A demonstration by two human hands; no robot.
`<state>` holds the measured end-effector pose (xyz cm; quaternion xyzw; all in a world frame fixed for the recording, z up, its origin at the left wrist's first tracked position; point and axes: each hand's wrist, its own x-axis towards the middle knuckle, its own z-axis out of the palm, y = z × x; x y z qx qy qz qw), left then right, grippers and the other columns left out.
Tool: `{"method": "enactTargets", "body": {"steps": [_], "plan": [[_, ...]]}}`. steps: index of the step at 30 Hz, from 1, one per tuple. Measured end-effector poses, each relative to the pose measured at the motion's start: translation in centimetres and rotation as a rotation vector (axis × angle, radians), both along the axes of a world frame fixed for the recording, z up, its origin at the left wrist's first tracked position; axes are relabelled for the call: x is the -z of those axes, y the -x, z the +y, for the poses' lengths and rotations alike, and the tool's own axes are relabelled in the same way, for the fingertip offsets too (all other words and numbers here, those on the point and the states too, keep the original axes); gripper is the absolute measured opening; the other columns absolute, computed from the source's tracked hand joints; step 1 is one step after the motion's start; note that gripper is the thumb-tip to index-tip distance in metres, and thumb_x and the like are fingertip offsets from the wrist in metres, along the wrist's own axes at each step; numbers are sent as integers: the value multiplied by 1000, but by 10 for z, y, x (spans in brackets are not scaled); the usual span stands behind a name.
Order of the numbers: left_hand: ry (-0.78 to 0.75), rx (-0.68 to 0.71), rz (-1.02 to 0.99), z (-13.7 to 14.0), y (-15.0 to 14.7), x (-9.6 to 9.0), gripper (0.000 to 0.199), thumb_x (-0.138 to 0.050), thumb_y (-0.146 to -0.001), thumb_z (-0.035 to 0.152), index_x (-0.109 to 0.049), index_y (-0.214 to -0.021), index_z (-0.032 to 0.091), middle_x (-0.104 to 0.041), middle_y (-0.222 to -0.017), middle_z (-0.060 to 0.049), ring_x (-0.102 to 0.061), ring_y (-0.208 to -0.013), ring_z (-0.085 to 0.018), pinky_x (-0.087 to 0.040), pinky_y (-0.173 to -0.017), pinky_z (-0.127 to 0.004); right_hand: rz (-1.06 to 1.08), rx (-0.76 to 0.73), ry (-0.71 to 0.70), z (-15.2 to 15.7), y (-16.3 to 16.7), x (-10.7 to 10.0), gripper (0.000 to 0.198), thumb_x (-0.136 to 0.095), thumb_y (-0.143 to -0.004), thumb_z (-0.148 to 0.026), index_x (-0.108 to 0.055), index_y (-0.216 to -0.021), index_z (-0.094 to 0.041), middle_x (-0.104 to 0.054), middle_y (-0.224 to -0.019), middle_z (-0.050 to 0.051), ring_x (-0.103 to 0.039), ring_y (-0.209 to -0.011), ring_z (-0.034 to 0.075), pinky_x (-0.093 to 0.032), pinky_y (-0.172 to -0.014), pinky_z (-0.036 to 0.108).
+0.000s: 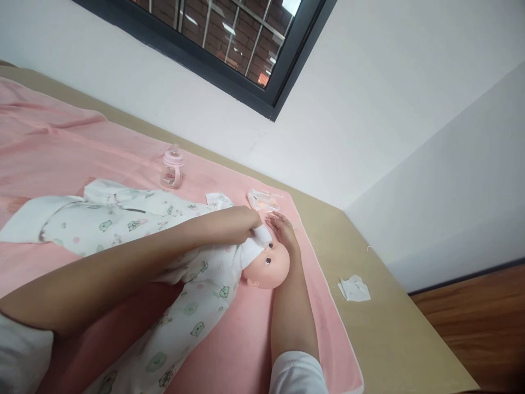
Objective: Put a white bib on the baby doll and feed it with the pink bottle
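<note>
A baby doll [268,268] in a white outfit [143,219] with a green animal print lies on its back on a pink blanket [241,334]. My left hand [246,223] is closed on a white cloth [261,236] and presses it to the doll's lower face, covering the mouth. More white fabric shows at the doll's chin and neck; I cannot tell whether it is one piece with the cloth. Around the far side of the doll's head curves my right hand [283,229], its fingers stretched out and its forearm along the top of the head.
A pink-lidded baby bottle [172,168] with handles stands upright on the blanket near the wall. A clear plastic packet [262,200] lies beyond my hands. On the wooden table [394,328] at right rests a folded white tissue [354,288]. A dark-framed window [266,98] is above.
</note>
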<state>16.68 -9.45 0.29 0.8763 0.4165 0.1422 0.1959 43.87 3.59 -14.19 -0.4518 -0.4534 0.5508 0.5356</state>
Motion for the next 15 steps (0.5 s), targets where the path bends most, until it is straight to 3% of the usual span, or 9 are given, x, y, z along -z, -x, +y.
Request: {"method": "enactTargets", "body": {"steps": [4, 10, 15], "plan": [[0, -8, 80, 7, -2, 6, 27, -50, -75, 2, -33, -63, 19, -43, -63, 1, -35, -57, -13, -23, -55, -30, -5, 0, 0, 1, -1, 2, 39, -84, -69, -28, -68, -104, -20, -78, -98, 5, -75, -96, 18, -55, -109, 36], [-70, 29, -20, 24, 0, 30, 23, -50, -67, 2, -36, -65, 20, -41, -63, 1, -35, -57, -15, -21, -54, -31, -4, -3, 5, 0, 0, 0, 39, -84, -68, -27, -68, -103, -19, -78, -96, 5, -74, -93, 18, -55, -108, 36], [-78, 12, -32, 26, 3, 33, 22, -49, -69, 3, -35, -64, 20, -44, -64, 0, -37, -58, -16, -23, -54, -31, -7, -4, -7, -2, 1, -1, 40, -84, -68, -28, -67, -104, -20, -78, -97, 4, -74, -93, 17, -55, -108, 35]]}}
